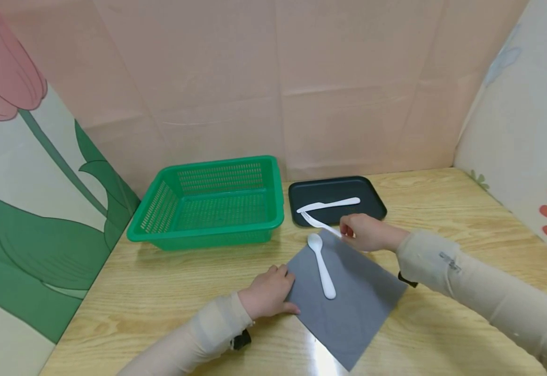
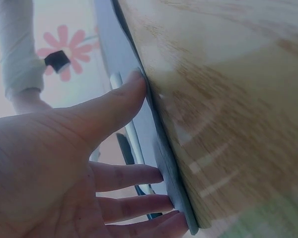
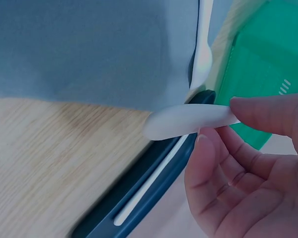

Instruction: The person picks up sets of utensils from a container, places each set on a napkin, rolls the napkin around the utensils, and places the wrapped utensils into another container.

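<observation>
A grey napkin (image 1: 363,297) lies turned cornerwise on the table, with a white plastic spoon (image 1: 323,271) on it. My left hand (image 1: 269,293) rests at the napkin's left corner, its thumb and fairly straight fingers along the edge. Between thumb and fingers, my right hand (image 1: 366,233) pinches a white plastic fork (image 1: 314,221) by the handle, whose rounded end (image 3: 164,123) sticks out in the right wrist view. The fork's head points left over the near rim of the black tray (image 1: 373,204). Inside that tray lies a white plastic knife (image 1: 333,204).
A green plastic basket (image 1: 217,233) with slotted sides stands left of the tray, near the back wall (image 1: 217,115). Its raised rim comes close to the tray's left end. The table (image 1: 179,292) is wood-patterned, and a flowered wall panel (image 1: 527,141) borders it on the right.
</observation>
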`<state>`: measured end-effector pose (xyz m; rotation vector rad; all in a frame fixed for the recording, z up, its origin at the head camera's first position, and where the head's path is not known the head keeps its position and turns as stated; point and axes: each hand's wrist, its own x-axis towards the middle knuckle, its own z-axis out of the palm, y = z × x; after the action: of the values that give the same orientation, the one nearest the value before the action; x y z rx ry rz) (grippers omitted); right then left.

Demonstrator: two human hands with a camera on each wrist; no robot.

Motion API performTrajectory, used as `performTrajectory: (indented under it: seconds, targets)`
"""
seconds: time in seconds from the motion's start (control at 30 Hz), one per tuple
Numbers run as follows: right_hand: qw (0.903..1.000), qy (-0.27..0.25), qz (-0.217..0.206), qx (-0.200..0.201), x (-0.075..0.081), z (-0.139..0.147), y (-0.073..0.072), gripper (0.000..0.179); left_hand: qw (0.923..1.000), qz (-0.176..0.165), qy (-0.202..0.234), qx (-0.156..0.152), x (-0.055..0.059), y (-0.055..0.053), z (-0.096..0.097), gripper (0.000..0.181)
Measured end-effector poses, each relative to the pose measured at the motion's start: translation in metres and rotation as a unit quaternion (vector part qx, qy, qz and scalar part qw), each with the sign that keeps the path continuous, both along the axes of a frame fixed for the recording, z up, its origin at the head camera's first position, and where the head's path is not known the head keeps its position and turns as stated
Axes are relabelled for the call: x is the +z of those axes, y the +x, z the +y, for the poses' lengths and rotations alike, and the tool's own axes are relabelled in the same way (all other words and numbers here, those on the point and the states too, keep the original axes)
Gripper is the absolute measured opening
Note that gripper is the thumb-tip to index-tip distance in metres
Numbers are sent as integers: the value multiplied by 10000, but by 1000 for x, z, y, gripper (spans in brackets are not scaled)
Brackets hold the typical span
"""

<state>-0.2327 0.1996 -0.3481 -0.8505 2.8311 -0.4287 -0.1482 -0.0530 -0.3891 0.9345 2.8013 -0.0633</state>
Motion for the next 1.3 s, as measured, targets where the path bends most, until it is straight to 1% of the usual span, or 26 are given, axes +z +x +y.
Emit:
performTrajectory:
  seconds: [0.27,0.43,0.6,0.8,0.93,1.1,1.3]
  targets:
    - [9990,-23,-414,-149,1,-1,2,8,10000,34,16,0,2,1,0,62]
    - [9983,-70,-552,-200,0,-2,5,10,10000,43,38,-2,4,2,0,62]
    - [9973,-82,-679,-269,0,-4,8,9,10000,40,26,-12,3,2,0,62]
    - [9939,-136,-996,-454,1,-7,9,11,10000,12,13,9,1,1,0,62]
    - [9928,-190,-1068,-515,0,-7,11,12,10000,5,36,8,1,1,0,62]
    - [9896,-400,-1237,-620,-1,-8,14,12,10000,15,78,-9,2,1,0,62]
    - [9843,-580,-1472,-780,-4,-8,16,13,10000,22,73,-15,0,0,-1,62]
